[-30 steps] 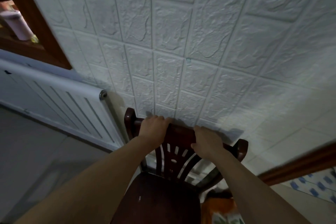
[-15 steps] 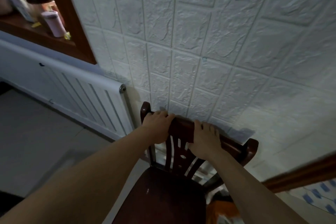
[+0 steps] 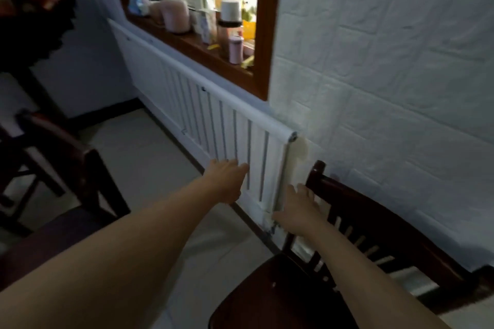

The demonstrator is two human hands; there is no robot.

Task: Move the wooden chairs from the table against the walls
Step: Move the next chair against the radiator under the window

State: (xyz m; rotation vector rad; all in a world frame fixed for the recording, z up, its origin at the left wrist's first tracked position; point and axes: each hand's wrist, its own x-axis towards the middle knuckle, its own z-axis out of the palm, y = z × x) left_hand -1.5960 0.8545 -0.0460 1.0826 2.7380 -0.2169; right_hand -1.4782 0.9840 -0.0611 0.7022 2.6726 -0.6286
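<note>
1. Chair (image 3: 379, 243), dark wood, stands at lower right with its slatted back against the white brick-pattern wall (image 3: 387, 75). Top rail runs along the wall; near corner post sits just beside the end of the radiator (image 3: 213, 120).
2. Seat of that chair shows at the bottom edge, dark and glossy, with a small pale speck near its middle.
3. Left hand (image 3: 226, 181): free, fingers loosely spread, palm down, holding nothing. It hangs in front of the radiator panels, well apart from the chair.
4. Right hand (image 3: 296, 211): fingers spread, nothing held. It sits just beside the chair's corner post and top rail; contact with the wood cannot be told, as the frame is blurred there.
5. Both forearms are bare and reach in from the lower left and lower centre.
6. Second chair (image 3: 66, 168), also dark wood, at the left edge; only part of its back and seat shows, blurred, standing out on the floor (image 3: 139, 157) away from the wall.
7. Radiator is white with vertical ribs and a rounded top tube ending in a metal cap near the first chair.
8. Window (image 3: 262, 35) with a brown wooden frame above the radiator. Its sill holds several containers: pink cups (image 3: 176, 16), a small pink tumbler (image 3: 236, 49), a white-lidded jar (image 3: 230, 12). Smaller items there are too blurred to name.
9. Upper left: a dark shape with a red patch, heavily blurred; cannot identify.
10. Floor is pale tile, with a dark skirting strip along the base of the radiator wall.
</note>
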